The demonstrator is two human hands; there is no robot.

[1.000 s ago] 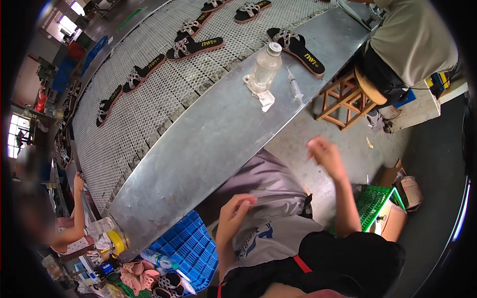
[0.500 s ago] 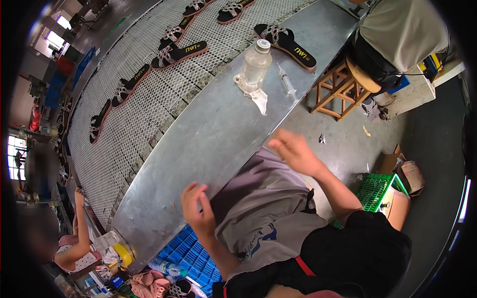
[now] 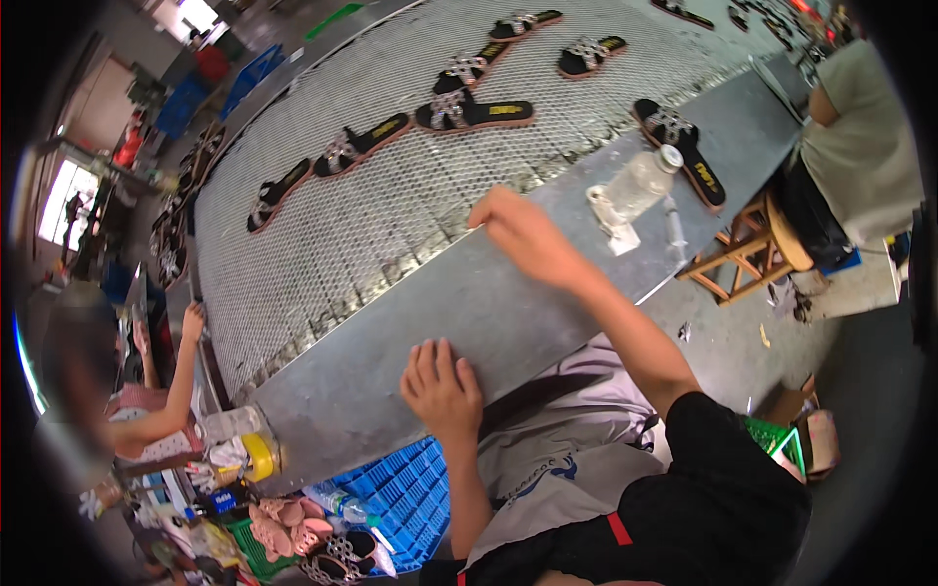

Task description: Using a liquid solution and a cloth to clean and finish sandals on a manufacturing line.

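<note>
My right hand (image 3: 528, 234) reaches over the metal ledge to the conveyor's near edge, fingers bent down loosely, with nothing visible in them. My left hand (image 3: 443, 384) rests by the near part of the metal ledge (image 3: 362, 366), open, its fingers slightly apart. On the mesh conveyor (image 3: 391, 215) beyond lie several black slide sandals with glittery straps; the closest to my right hand is a sandal (image 3: 476, 114) lying sideways. Right of that hand stand a clear bottle with a white cap (image 3: 640, 184), a white cloth (image 3: 618, 234) and a syringe (image 3: 674, 223).
Another sandal (image 3: 681, 146) lies on the ledge past the bottle. A person sits at the far right near a wooden stool (image 3: 772, 239); another person's arm (image 3: 181, 376) is at the left. Below the ledge are a blue crate (image 3: 415, 498) and pink shoes (image 3: 283, 523).
My right hand has moved forward from beside the ledge to the conveyor edge. My left hand has moved over the ledge. The view has turned, shifting the sandals and bottle rightward.
</note>
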